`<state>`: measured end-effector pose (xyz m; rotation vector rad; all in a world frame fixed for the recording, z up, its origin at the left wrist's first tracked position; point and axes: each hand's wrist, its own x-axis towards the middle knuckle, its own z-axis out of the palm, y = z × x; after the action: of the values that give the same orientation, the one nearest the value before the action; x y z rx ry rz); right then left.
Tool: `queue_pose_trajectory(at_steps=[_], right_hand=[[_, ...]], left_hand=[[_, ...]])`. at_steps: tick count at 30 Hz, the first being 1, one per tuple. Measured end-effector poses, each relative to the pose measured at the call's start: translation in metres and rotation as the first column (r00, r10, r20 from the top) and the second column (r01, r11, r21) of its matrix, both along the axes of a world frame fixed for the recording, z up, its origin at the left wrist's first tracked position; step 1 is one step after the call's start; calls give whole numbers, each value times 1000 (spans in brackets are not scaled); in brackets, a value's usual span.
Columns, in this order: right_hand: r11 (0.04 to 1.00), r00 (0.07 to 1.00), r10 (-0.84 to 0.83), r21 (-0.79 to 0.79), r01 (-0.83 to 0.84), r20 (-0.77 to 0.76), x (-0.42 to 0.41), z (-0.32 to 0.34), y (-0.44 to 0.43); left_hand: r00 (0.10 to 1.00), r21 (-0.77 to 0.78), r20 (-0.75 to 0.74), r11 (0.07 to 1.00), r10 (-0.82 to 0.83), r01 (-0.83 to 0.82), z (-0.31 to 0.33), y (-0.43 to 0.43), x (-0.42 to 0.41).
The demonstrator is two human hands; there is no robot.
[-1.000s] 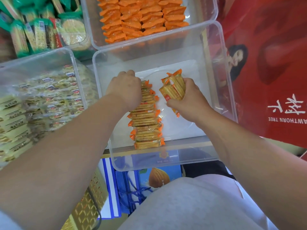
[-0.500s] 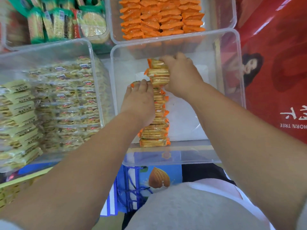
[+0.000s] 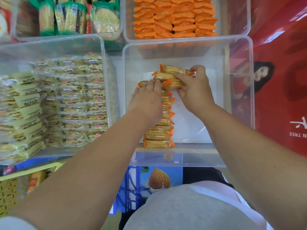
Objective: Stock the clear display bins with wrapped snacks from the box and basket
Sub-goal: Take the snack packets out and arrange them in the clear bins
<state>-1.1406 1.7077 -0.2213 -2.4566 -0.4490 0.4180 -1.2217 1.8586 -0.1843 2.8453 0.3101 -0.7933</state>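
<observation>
My right hand (image 3: 193,90) pinches orange-wrapped cracker packs (image 3: 172,77) at far end of row (image 3: 159,130) inside clear bin (image 3: 239,47). My left hand (image 3: 147,100) flat, fingers straight, pressing row top.

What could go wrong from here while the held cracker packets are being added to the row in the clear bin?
The right hand pinches several cracker packets at once; one may slip and land askew. The row stands on edge, steadied by the left hand; releasing it might let the far end topple toward the bare side of the clear bin.
</observation>
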Motion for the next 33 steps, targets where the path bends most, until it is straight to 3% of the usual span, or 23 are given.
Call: queue_pose_trajectory(at_steps=[5,9,15,18,23,27,29,33], right_hand=[[988,991,103,125,-91,-87,-10,-4,7],[964,962,244,136,-227,-122,3,1,14],[892,883,452,64,-447,-128,31,12,19],[922,917,383,111,-372,-113,27,12,13],[966,988,132,235,-110,-80,3,11,-5],[998,996,31,63,-26,-83,-5,12,-26],[999,996,42,-22,-44,-80,-11,16,-34],[987,989,129,-86,-134,-66,-29,24,-46]], left_hand=[[1000,-2,-5,1000,15,-15,2,0,2],[998,-6,31,998,62,-62,5,-1,5],[996,219,38,973,-78,68,2,-1,9],[990,248,-53,958,-134,143,-2,0,14],[983,272,-105,946,-152,176,4,2,26],[988,250,35,959,-149,136,8,1,32],[972,192,95,962,-217,196,5,-1,32],[967,115,14,961,-253,250,-6,3,34]])
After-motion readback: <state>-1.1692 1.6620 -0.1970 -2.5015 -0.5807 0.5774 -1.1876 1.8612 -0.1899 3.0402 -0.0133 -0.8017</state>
